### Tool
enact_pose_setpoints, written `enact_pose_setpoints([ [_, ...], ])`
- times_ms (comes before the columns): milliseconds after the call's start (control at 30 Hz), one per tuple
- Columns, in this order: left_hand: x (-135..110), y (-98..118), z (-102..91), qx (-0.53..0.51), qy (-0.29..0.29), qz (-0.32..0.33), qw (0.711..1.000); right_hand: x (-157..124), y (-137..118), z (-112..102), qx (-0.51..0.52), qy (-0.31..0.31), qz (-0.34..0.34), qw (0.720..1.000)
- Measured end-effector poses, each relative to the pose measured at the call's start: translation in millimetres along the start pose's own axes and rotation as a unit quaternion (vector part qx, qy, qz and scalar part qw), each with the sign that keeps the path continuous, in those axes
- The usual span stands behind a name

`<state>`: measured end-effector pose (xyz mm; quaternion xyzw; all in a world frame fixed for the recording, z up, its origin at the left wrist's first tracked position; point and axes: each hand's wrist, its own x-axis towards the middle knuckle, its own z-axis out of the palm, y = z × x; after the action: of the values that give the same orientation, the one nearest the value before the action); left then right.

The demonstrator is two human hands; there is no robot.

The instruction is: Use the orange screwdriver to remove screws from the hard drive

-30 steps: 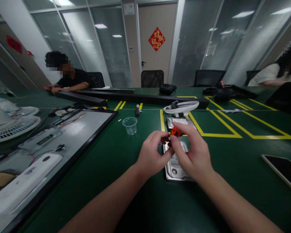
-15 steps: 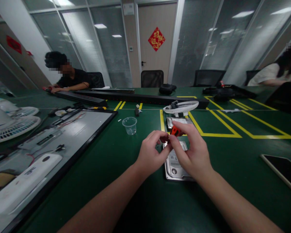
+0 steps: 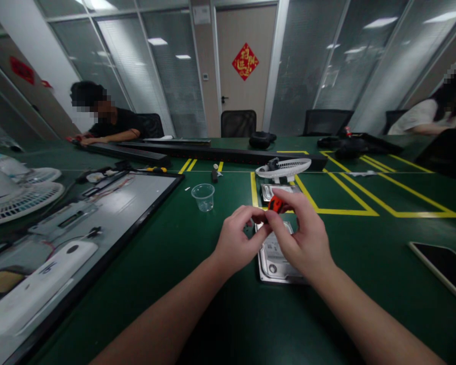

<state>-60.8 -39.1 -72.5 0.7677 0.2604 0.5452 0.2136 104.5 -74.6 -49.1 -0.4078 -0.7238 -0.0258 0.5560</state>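
My right hand (image 3: pixel 302 235) is closed, its thumb and fingers pinching what looks like a red-and-black screwdriver (image 3: pixel 275 204), of which only the handle end shows. Close against it, my left hand (image 3: pixel 238 235) has thumb and forefinger pressed together near the tool's lower end. Whatever sits between the left fingertips is too small and covered to make out. Below both hands a silver hard drive (image 3: pixel 275 271) lies flat on the green table, partly hidden by my right hand. Just beyond the fingers rests a second hard drive (image 3: pixel 268 191).
A clear plastic cup (image 3: pixel 203 197) stands left of my hands. Further left lies a large black-framed panel (image 3: pixel 137 203) with a white case (image 3: pixel 41 284) on it. A white fan grille (image 3: pixel 296 167) is beyond the drives, a phone (image 3: pixel 444 268) at right. Two people sit across the table.
The red-and-black handle has turned a little in my right fingers, showing more red. Both hands stay almost in the same place over the drive.
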Motion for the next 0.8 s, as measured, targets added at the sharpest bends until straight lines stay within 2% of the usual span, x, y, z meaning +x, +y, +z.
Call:
enact_pose_setpoints([
  [167, -0.2, -0.4, 0.3, -0.010, -0.012, 0.003, 1.000, -3.6, 1.8, -0.8, 0.035, -0.009, 0.026, 0.999],
  [400, -1.4, 2.3, -0.3, -0.008, 0.008, -0.001, 1.000, -0.3, 0.3, 0.4, 0.018, -0.008, 0.000, 1.000],
  [667, -0.5, 0.2, 0.1, -0.014, -0.008, 0.009, 1.000, -5.4, 2.4, -0.6, 0.068, -0.024, 0.028, 0.997],
  [800, -0.8, 0.7, -0.2, -0.011, -0.001, 0.002, 1.000, -2.9, 1.1, -0.5, 0.054, -0.027, 0.013, 0.998],
])
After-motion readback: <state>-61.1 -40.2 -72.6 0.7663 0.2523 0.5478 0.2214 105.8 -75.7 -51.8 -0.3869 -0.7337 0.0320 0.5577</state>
